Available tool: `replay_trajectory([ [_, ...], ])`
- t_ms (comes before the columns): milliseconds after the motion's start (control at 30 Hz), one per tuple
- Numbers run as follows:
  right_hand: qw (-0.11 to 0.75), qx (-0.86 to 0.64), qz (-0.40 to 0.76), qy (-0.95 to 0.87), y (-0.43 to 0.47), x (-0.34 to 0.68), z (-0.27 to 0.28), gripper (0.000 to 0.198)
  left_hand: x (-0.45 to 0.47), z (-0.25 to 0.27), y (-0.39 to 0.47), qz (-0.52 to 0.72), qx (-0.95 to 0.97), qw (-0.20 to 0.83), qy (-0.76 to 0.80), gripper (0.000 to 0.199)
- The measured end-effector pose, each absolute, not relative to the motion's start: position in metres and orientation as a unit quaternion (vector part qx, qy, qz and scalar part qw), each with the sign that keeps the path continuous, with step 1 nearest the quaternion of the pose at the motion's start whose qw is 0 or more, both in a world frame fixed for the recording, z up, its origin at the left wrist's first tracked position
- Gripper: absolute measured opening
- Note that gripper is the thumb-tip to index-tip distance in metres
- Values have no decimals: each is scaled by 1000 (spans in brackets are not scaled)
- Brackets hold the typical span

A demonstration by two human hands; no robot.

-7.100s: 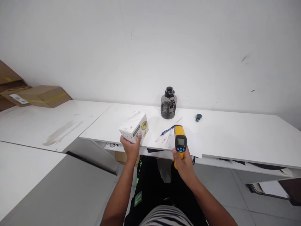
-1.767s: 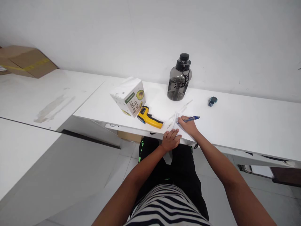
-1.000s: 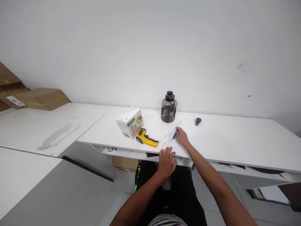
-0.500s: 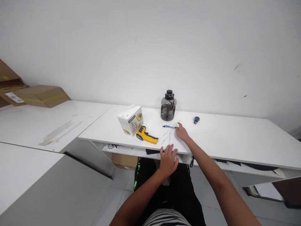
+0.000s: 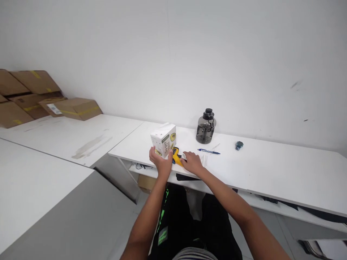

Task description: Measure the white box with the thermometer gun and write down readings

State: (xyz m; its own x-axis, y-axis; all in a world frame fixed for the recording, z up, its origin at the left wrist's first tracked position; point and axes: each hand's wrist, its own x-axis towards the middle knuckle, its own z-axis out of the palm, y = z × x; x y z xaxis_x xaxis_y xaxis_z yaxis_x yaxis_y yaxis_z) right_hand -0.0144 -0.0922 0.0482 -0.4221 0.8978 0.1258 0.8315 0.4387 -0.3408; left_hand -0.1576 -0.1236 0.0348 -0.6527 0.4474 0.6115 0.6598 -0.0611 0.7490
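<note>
A white box (image 5: pixel 159 139) with avocado pictures and "Super Meal" lettering stands on the white desk. My left hand (image 5: pixel 162 163) grips its near corner, fingers on the left side and thumb on the right. Against the box's right side lies a yellow infrared thermometer (image 5: pixel 176 157). My right hand (image 5: pixel 193 163) is closed around its handle, which is mostly hidden under the fingers. A blue pen (image 5: pixel 209 151) rests on the desk just beyond the right hand. Behind the pen stands a dark see-through water bottle (image 5: pixel 205 128) with a black cap.
A small blue-green watch-like object (image 5: pixel 239 145) lies right of the bottle. Cardboard boxes (image 5: pixel 78 108) are stacked at the far left against the wall. Below the desk top (image 5: pixel 282 169) runs an open shelf with dark items on it.
My right hand has left the pen on the desk and moved left onto the thermometer's handle. My left hand has gone from the desk's edge up to the box. The view has shifted left.
</note>
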Motion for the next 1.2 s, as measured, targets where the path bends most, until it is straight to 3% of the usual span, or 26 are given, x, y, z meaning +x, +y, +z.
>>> replay_trajectory([
  [67, 123, -520, 112, -838, -94, -27, 49, 56, -181, 38, -104, -572, -393, 38, -719, 94],
  [133, 108, -527, 94, -838, -95, -37, 47, 61, -198, 35, -91, -542, -380, -44, -748, 98],
  [300, 77, -532, 115, -835, -92, -45, 42, 59, -218, 20, -82, -526, -410, -96, -739, 83],
  [567, 37, -482, 215, -849, -87, -17, 63, 56, -222, 10, -78, -664, -395, -239, -588, 78],
  [800, 169, -471, 290, -816, -117, 39, 83, 53, -207, 31, -100, -707, -296, -399, -504, 70],
  [1000, 267, -436, 363, -779, -155, 84, 110, 45, -161, 52, -151, -672, -339, -486, -444, 65],
  [1200, 281, -434, 369, -772, -197, 122, 126, 40, -119, 75, -191, -657, -398, -473, -432, 69],
])
